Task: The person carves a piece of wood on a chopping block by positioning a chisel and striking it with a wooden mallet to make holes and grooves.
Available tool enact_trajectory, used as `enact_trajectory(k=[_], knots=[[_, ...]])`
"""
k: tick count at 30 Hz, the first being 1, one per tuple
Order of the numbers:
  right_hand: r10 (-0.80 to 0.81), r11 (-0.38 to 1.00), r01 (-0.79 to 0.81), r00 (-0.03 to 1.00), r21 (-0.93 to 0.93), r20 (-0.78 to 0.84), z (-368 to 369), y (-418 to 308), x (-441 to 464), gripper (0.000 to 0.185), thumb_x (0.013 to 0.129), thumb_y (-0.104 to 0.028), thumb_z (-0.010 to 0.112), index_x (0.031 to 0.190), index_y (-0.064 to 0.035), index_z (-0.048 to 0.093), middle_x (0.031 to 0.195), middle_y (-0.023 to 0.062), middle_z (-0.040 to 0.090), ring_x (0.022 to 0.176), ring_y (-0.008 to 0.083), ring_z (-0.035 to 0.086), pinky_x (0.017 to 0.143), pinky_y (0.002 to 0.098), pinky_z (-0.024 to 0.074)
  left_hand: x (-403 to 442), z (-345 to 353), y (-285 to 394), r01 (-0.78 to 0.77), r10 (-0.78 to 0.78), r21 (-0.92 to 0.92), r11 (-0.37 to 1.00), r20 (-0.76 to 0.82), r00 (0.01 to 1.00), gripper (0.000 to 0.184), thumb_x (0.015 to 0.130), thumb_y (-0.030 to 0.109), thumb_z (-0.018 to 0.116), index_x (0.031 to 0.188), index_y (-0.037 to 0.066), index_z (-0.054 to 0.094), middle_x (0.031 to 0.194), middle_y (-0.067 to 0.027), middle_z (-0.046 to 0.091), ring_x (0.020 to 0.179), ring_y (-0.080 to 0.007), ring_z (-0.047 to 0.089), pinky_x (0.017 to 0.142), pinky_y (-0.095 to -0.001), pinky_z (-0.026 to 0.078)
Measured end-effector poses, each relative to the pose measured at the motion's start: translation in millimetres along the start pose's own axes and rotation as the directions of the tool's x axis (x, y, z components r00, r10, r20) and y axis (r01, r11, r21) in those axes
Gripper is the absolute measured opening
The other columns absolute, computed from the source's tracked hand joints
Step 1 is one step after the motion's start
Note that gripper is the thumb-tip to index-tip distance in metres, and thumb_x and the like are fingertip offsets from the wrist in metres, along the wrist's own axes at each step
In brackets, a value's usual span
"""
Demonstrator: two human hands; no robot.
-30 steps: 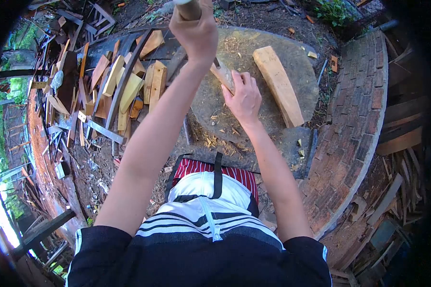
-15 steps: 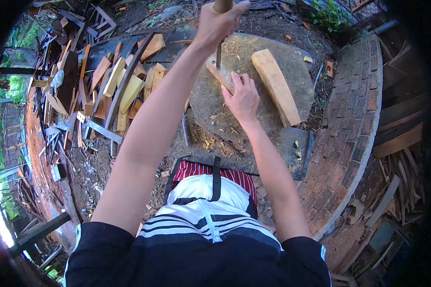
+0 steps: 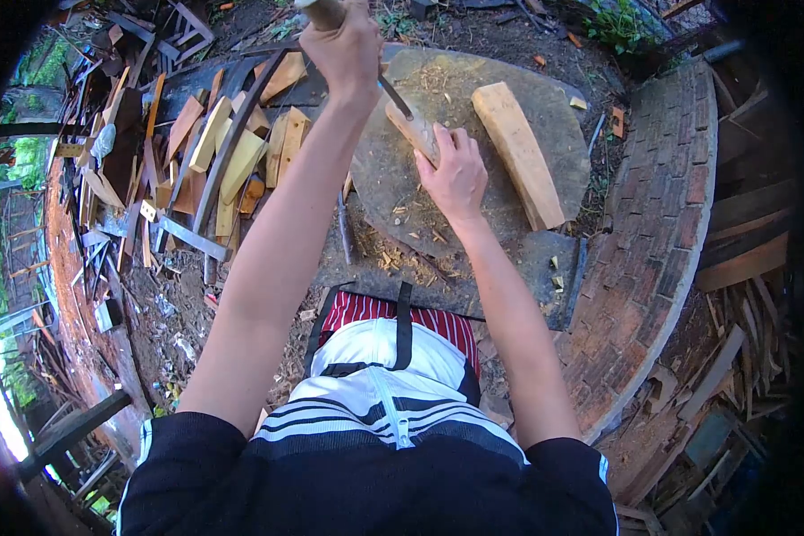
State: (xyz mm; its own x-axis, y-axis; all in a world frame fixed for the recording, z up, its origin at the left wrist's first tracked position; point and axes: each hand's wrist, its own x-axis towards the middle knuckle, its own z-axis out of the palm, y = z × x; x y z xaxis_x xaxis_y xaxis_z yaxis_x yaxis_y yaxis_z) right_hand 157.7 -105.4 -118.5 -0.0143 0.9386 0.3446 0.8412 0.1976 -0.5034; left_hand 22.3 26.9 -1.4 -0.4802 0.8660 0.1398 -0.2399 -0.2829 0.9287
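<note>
My left hand (image 3: 344, 58) is closed around the thick wooden handle (image 3: 320, 12) of a tool with a long thin metal shaft (image 3: 393, 94), perhaps an auger. The shaft slants down to the right, its tip at a small piece of wood (image 3: 406, 128). My right hand (image 3: 456, 177) grips the lower end of that piece, pressing it on a round chopping block (image 3: 380, 179). To the right of this hand, a longer squared block of wood (image 3: 516, 152) lies on the same surface.
Wood shavings (image 3: 402, 259) are scattered in front of the block. A dark rod-like tool (image 3: 344, 230) lies at its left. Many offcuts (image 3: 241, 170) are piled further left. A low brick wall (image 3: 657, 214) curves along the right, with more scrap wood (image 3: 741, 384) beyond.
My left hand has swung left and slightly up with the handle, so the shaft has gone from nearly upright to a slant. My right hand still holds the small wood piece.
</note>
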Motion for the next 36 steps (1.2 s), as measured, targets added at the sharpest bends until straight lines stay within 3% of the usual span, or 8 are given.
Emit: enact_trajectory(k=[5, 12, 14, 17, 24, 27, 33, 36], knots=[[0.016, 1.000, -0.016, 1.000, 0.010, 0.004, -3, -1, 1, 0.048, 0.082, -0.025, 0.080, 0.125, -0.0104, 0.064, 0.107, 0.0108, 0.062, 0.100, 0.0337, 0.063, 0.083, 0.0457, 0.0551, -9, 15, 1, -0.128, 0.127, 0.047, 0.991, 0.022, 0.992, 0.033, 0.100, 0.023, 0.072, 0.072, 0.012, 0.058, 0.057, 0.0057, 0.052, 0.045, -0.0047, 0.046, 0.043, -0.0245, 0.033], [-0.007, 1.000, 0.008, 1.000, 0.024, -0.028, 2, 3, 0, 0.050, 0.079, -0.026, 0.082, 0.122, -0.0103, 0.063, 0.106, 0.0105, 0.060, 0.097, 0.0324, 0.062, 0.081, 0.0453, 0.0543, -27, 20, 7, -0.079, 0.069, 0.093, 0.992, 0.105, 0.992, 0.036, 0.100, 0.023, 0.072, 0.069, 0.011, 0.059, 0.057, 0.0058, 0.053, 0.046, -0.0040, 0.046, 0.042, -0.0247, 0.032], [-0.014, 0.999, 0.015, 1.000, 0.029, -0.024, 2, 4, 0, 0.050, 0.079, -0.027, 0.082, 0.122, -0.0106, 0.063, 0.105, 0.0107, 0.059, 0.096, 0.0325, 0.062, 0.081, 0.0452, 0.0544, -25, 18, 4, -0.237, 0.196, 0.257, 0.937, 0.175, 0.965, 0.036, 0.099, 0.024, 0.072, 0.069, 0.010, 0.059, 0.057, 0.0056, 0.054, 0.045, -0.0039, 0.047, 0.042, -0.0244, 0.034], [0.013, 1.000, -0.013, 1.000, 0.028, -0.009, -3, 0, 1, 0.050, 0.080, -0.024, 0.082, 0.124, -0.0100, 0.064, 0.106, 0.0103, 0.063, 0.097, 0.0322, 0.064, 0.082, 0.0441, 0.0551, -29, 29, 21, -0.148, 0.125, 0.136, 0.980, 0.164, 0.978, 0.035, 0.099, 0.024, 0.073, 0.070, 0.010, 0.060, 0.058, 0.0054, 0.055, 0.046, -0.0041, 0.048, 0.043, -0.0239, 0.035], [0.005, 1.000, -0.005, 1.000, 0.024, -0.016, -1, 2, 1, 0.049, 0.080, -0.024, 0.081, 0.124, -0.0103, 0.064, 0.106, 0.0103, 0.063, 0.097, 0.0323, 0.064, 0.082, 0.0442, 0.0548, -20, 20, 13, -0.112, 0.081, 0.132, 0.985, 0.220, 0.972, 0.033, 0.098, 0.023, 0.073, 0.071, 0.009, 0.061, 0.059, 0.0052, 0.055, 0.047, -0.0044, 0.048, 0.043, -0.0240, 0.036], [-0.006, 1.000, 0.006, 1.000, 0.029, -0.010, 2, 4, 0, 0.050, 0.080, -0.028, 0.082, 0.123, -0.0108, 0.062, 0.108, 0.0105, 0.061, 0.099, 0.0322, 0.062, 0.081, 0.0450, 0.0550, -19, 20, 11, -0.108, 0.081, 0.158, 0.981, 0.165, 0.983, 0.033, 0.098, 0.022, 0.072, 0.071, 0.009, 0.060, 0.059, 0.0050, 0.055, 0.047, -0.0049, 0.049, 0.043, -0.0244, 0.036], [-0.007, 1.000, 0.007, 1.000, 0.024, -0.008, 1, 4, 0, 0.050, 0.080, -0.029, 0.081, 0.124, -0.0108, 0.063, 0.107, 0.0106, 0.061, 0.099, 0.0319, 0.062, 0.082, 0.0455, 0.0547, -17, 19, 9, -0.152, 0.116, 0.139, 0.979, 0.238, 0.964, 0.032, 0.098, 0.021, 0.073, 0.071, 0.009, 0.058, 0.059, 0.0052, 0.053, 0.047, -0.0053, 0.049, 0.043, -0.0247, 0.037], [-0.009, 1.000, 0.009, 1.000, 0.018, -0.012, 1, 4, 1, 0.050, 0.080, -0.029, 0.081, 0.124, -0.0108, 0.063, 0.107, 0.0109, 0.060, 0.098, 0.0319, 0.062, 0.083, 0.0455, 0.0547, -14, 18, 9, -0.095, 0.060, 0.095, 0.991, 0.319, 0.946, 0.032, 0.097, 0.020, 0.073, 0.072, 0.010, 0.056, 0.058, 0.0052, 0.052, 0.046, -0.0055, 0.048, 0.043, -0.0245, 0.037]])
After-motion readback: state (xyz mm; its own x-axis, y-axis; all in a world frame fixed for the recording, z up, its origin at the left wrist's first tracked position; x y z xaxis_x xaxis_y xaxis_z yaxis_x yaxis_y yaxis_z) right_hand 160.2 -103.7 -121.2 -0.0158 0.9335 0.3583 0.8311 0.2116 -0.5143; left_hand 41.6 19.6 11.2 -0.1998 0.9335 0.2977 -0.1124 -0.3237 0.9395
